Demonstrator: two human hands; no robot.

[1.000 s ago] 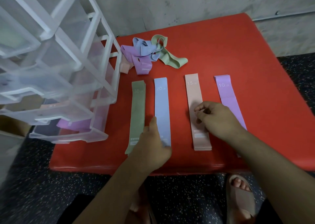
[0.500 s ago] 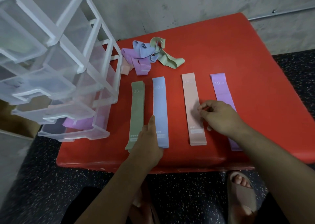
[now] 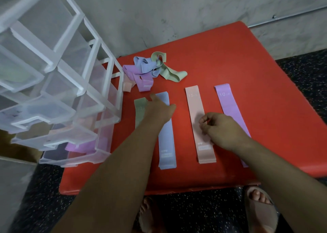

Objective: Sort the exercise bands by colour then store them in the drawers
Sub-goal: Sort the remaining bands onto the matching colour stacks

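Stretching forward, your left hand (image 3: pixel 157 108) lies flat, fingers straight, over the far ends of the green band (image 3: pixel 138 116) and blue band (image 3: pixel 166 144). Your right hand (image 3: pixel 221 128) rests curled on the pink band (image 3: pixel 194 105); whether it pinches the band cannot be told. The purple band (image 3: pixel 228 103) lies just right of it. All four lie side by side on the red table (image 3: pixel 230 55), a tangled pile (image 3: pixel 150 71) beyond them, the drawers (image 3: pixel 70 91) at left.

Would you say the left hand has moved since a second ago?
Yes. The left hand slid along the blue band from its near end to its far end.
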